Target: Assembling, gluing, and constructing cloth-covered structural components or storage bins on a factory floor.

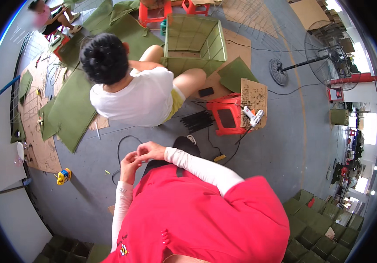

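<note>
My left hand [130,168] and my right hand [152,151] meet in front of my red shirt, above the grey floor. Their fingers are curled and touch at the tips. Anything pinched between them is too small or too hidden to make out. Past my hands, a person in a white T-shirt [131,98] sits with their back to me, beside an open green fabric box [217,41] with a wire frame. A dark cable [119,151] loops on the floor next to my hands.
A red stool [223,103] stands right, beside a cardboard piece [254,94] bearing a white glue gun [253,117]. Black sticks [196,121] and a phone [206,92] lie nearby. A yellow bottle [63,176] stands left, a floor fan [280,72] far right. Green fabric panels [72,107] spread left.
</note>
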The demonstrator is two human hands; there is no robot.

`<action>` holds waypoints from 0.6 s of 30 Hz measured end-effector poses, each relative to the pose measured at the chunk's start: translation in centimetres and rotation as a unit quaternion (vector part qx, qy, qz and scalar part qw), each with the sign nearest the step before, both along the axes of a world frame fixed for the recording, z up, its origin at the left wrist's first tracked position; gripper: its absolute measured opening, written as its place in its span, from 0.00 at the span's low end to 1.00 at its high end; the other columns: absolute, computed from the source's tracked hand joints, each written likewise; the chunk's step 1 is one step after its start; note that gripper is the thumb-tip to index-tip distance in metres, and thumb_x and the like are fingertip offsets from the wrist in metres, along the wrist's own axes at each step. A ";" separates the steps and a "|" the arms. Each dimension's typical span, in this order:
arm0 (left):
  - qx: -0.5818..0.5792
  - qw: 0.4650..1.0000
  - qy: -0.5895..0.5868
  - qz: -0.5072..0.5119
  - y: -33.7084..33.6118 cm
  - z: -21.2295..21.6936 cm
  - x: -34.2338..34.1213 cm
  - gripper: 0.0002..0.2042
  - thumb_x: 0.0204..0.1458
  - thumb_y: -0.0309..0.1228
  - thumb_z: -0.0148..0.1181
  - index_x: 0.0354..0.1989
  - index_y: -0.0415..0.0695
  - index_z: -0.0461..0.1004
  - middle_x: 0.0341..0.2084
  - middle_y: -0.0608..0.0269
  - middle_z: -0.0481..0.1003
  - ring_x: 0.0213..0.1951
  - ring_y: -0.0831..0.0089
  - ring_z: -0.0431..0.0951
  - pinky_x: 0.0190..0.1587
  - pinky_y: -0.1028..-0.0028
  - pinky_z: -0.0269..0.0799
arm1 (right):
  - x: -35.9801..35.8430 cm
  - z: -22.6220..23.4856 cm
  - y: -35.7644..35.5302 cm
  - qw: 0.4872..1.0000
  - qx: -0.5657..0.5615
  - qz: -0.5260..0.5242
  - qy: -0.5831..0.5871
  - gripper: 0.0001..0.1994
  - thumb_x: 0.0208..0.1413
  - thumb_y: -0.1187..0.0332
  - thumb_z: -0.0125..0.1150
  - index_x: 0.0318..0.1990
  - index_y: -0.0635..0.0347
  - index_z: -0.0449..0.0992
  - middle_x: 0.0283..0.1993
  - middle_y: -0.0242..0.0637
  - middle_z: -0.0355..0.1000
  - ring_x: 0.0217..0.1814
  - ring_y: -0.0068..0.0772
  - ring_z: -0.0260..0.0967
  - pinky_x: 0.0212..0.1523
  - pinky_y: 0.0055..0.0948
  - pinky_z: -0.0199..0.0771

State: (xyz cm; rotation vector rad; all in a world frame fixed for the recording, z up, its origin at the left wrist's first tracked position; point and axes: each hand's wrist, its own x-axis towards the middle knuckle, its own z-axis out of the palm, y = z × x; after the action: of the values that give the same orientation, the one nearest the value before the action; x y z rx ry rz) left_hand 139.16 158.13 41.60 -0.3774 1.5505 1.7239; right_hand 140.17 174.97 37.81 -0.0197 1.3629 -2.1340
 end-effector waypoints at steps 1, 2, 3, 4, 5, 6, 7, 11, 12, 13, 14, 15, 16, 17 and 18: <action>0.003 1.000 -0.001 0.025 -2.1 0.3 0.2 0.13 0.43 0.19 0.51 0.40 0.36 0.66 0.25 0.64 0.72 0.24 0.82 0.69 0.27 0.86 0.63 | -1.2 0.2 -2.0 0.998 0.011 0.051 0.031 0.11 0.46 0.64 0.61 0.24 0.62 0.68 0.22 0.32 0.68 0.24 0.19 0.65 0.26 0.19 0.66; 0.003 0.998 0.005 0.058 -4.1 0.6 0.5 0.12 0.44 0.19 0.53 0.40 0.36 0.66 0.25 0.65 0.71 0.24 0.82 0.68 0.26 0.86 0.62 | -2.0 0.4 -4.0 0.998 0.007 0.058 0.025 0.11 0.46 0.64 0.61 0.24 0.62 0.68 0.22 0.32 0.68 0.24 0.19 0.65 0.26 0.19 0.66; -0.006 0.998 0.004 0.067 -5.8 0.9 1.0 0.12 0.44 0.19 0.53 0.40 0.36 0.66 0.25 0.65 0.71 0.24 0.82 0.68 0.26 0.86 0.62 | -2.8 0.6 -5.8 0.993 0.019 0.107 0.050 0.12 0.45 0.64 0.61 0.23 0.62 0.68 0.22 0.32 0.68 0.23 0.20 0.66 0.25 0.20 0.66; 0.012 0.991 0.000 0.131 -7.3 1.2 1.4 0.12 0.45 0.19 0.53 0.40 0.36 0.66 0.26 0.65 0.71 0.25 0.82 0.68 0.26 0.86 0.63 | -3.8 0.6 -7.6 0.984 0.037 0.157 0.080 0.12 0.44 0.64 0.61 0.23 0.62 0.68 0.21 0.32 0.68 0.23 0.21 0.66 0.25 0.20 0.66; 0.032 0.980 -0.003 0.194 -8.7 1.5 1.8 0.12 0.46 0.20 0.53 0.40 0.36 0.65 0.26 0.65 0.71 0.25 0.81 0.68 0.27 0.85 0.63 | -4.5 0.8 -9.7 0.978 0.032 0.185 0.086 0.12 0.42 0.63 0.62 0.22 0.62 0.69 0.20 0.32 0.68 0.22 0.21 0.66 0.24 0.21 0.66; 0.043 0.970 -0.009 0.239 -9.9 1.7 2.1 0.13 0.46 0.19 0.54 0.42 0.36 0.64 0.27 0.65 0.70 0.26 0.81 0.69 0.27 0.85 0.63 | -5.1 1.0 -11.7 0.974 0.010 0.203 0.103 0.12 0.42 0.64 0.62 0.22 0.63 0.69 0.20 0.32 0.68 0.22 0.21 0.66 0.24 0.21 0.66; 0.038 0.967 -0.005 0.253 -10.8 1.8 2.5 0.13 0.46 0.19 0.54 0.42 0.36 0.64 0.27 0.65 0.70 0.26 0.81 0.69 0.27 0.85 0.63 | -5.6 1.1 -13.2 0.964 0.041 0.245 0.099 0.11 0.42 0.64 0.62 0.23 0.63 0.69 0.20 0.32 0.68 0.22 0.21 0.66 0.25 0.22 0.67; 0.067 0.930 0.000 0.362 -14.9 2.1 4.4 0.16 0.46 0.21 0.55 0.45 0.35 0.63 0.33 0.62 0.69 0.32 0.79 0.69 0.33 0.83 0.65 | -6.6 1.7 -18.6 0.942 0.021 0.290 0.167 0.12 0.40 0.65 0.65 0.26 0.63 0.70 0.21 0.32 0.69 0.24 0.21 0.66 0.26 0.23 0.67; 0.084 0.923 0.001 0.375 -15.7 2.0 4.7 0.16 0.46 0.21 0.55 0.45 0.35 0.63 0.32 0.63 0.69 0.32 0.79 0.69 0.32 0.83 0.65 | -7.2 1.8 -19.7 0.929 0.035 0.317 0.188 0.12 0.41 0.65 0.64 0.27 0.64 0.71 0.22 0.33 0.70 0.24 0.21 0.67 0.26 0.22 0.68; 0.104 0.916 -0.001 0.387 -16.4 1.9 4.8 0.16 0.46 0.21 0.56 0.44 0.36 0.64 0.32 0.63 0.70 0.32 0.79 0.70 0.32 0.83 0.65 | -7.7 2.0 -20.5 0.925 0.014 0.346 0.159 0.11 0.42 0.66 0.63 0.27 0.64 0.72 0.23 0.32 0.70 0.24 0.21 0.67 0.26 0.22 0.69; 0.098 0.906 -0.002 0.411 -16.9 1.8 4.8 0.15 0.45 0.21 0.56 0.43 0.36 0.64 0.31 0.64 0.70 0.30 0.79 0.70 0.31 0.83 0.66 | -8.4 2.2 -21.5 0.916 0.025 0.379 0.131 0.10 0.43 0.67 0.63 0.27 0.64 0.72 0.23 0.32 0.70 0.24 0.20 0.67 0.26 0.20 0.69; 0.117 0.899 0.009 0.422 -17.4 1.7 4.7 0.15 0.45 0.21 0.56 0.43 0.36 0.64 0.30 0.64 0.70 0.29 0.80 0.70 0.31 0.83 0.66 | -9.0 2.4 -22.1 0.911 0.019 0.386 0.146 0.09 0.43 0.67 0.63 0.26 0.64 0.72 0.22 0.32 0.70 0.23 0.20 0.67 0.25 0.20 0.69; 0.113 0.889 0.008 0.443 -17.9 1.7 4.4 0.14 0.45 0.21 0.56 0.42 0.37 0.65 0.30 0.65 0.70 0.28 0.80 0.70 0.30 0.83 0.67 | -9.6 2.7 -22.9 0.906 0.017 0.401 0.134 0.09 0.43 0.68 0.63 0.26 0.64 0.72 0.22 0.32 0.70 0.23 0.20 0.67 0.25 0.20 0.68; 0.110 0.888 0.011 0.447 -18.5 1.7 4.0 0.15 0.45 0.20 0.57 0.42 0.37 0.65 0.30 0.65 0.71 0.29 0.80 0.71 0.31 0.83 0.67 | -10.2 2.9 -23.7 0.900 0.040 0.415 0.126 0.09 0.43 0.68 0.63 0.25 0.64 0.72 0.21 0.32 0.70 0.23 0.19 0.67 0.24 0.19 0.68; 0.105 0.884 0.002 0.456 -19.1 1.8 3.5 0.15 0.44 0.20 0.57 0.42 0.37 0.65 0.29 0.65 0.71 0.29 0.80 0.71 0.31 0.83 0.68 | -11.0 3.0 -24.4 0.897 0.017 0.422 0.129 0.09 0.43 0.68 0.63 0.25 0.64 0.72 0.21 0.32 0.70 0.23 0.19 0.67 0.24 0.19 0.68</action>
State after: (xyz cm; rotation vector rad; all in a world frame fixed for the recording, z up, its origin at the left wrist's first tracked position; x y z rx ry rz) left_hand 142.63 139.03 43.41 -1.1198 1.2208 2.5596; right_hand 129.18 150.58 40.82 -0.7635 1.2106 -1.3904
